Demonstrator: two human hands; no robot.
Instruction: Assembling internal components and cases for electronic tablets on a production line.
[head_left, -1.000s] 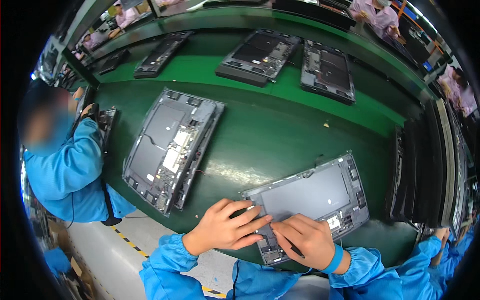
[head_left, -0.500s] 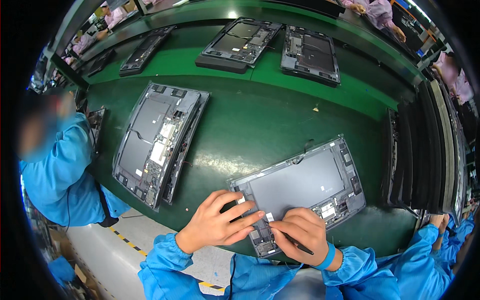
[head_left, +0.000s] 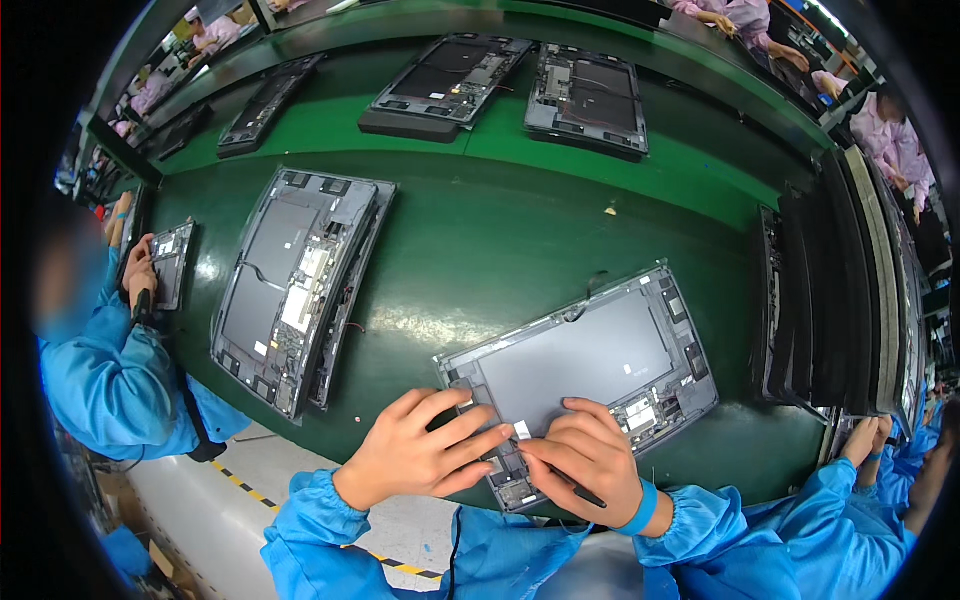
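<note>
An opened tablet-like device (head_left: pixel 570 350) lies tilted on the bench in front of me, its large grey battery and circuit board exposed. My left hand (head_left: pixel 420 445) rests over its lower left edge, fingers apart, holding nothing. My right hand (head_left: pixel 590 455) is closed on a slim black hand tool (head_left: pixel 588 496); only its rear end shows beneath my palm. The right fingertips pinch close to the device's lower edge, beside a small white label (head_left: pixel 522 430). The tool's working tip is hidden by my fingers. A thin black cable (head_left: pixel 597 282) sticks out past the device's far edge.
Stacked opened devices (head_left: pixel 290 290) stand to the left on the green bench (head_left: pixel 450 230). More devices (head_left: pixel 585 95) lie along the far strip. At right rises a stack of black trays or pads (head_left: pixel 825 290). Co-workers in blue sleeves (head_left: pixel 120 370) flank me.
The whole view has shifted slightly, so the bench things sit further left. My hands stay at the device's lower left. The left co-worker's hands now show on a device.
</note>
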